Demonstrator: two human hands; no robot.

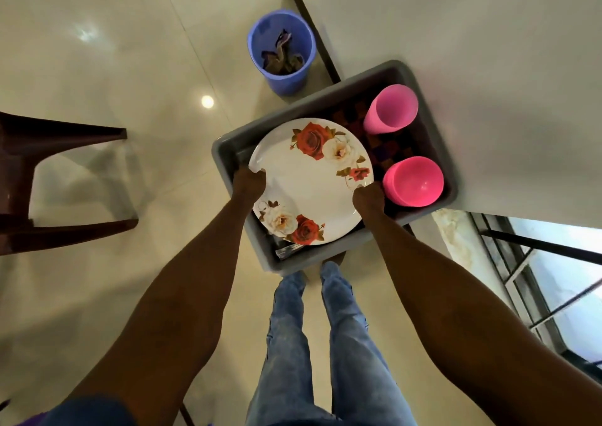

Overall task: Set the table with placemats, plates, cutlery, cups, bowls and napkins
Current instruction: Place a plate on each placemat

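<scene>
Floor: glossy cream tiles, with a blue bin holding scraps near the white table
Tub: grey plastic tub on the table's corner, overhanging the edge
Plate: white rose-patterned plate tilted over the tub's near half
Left hand: fingers curled on the plate's left rim
Right hand: gripping the plate's right rim
Cups: pink cup and pink bowl in the tub
Cutlery: partly visible under the plate
Chair: dark chair at left

Both arms are left bare below the hands. Faded blue jeans and a blue sleeve are worn.
</scene>
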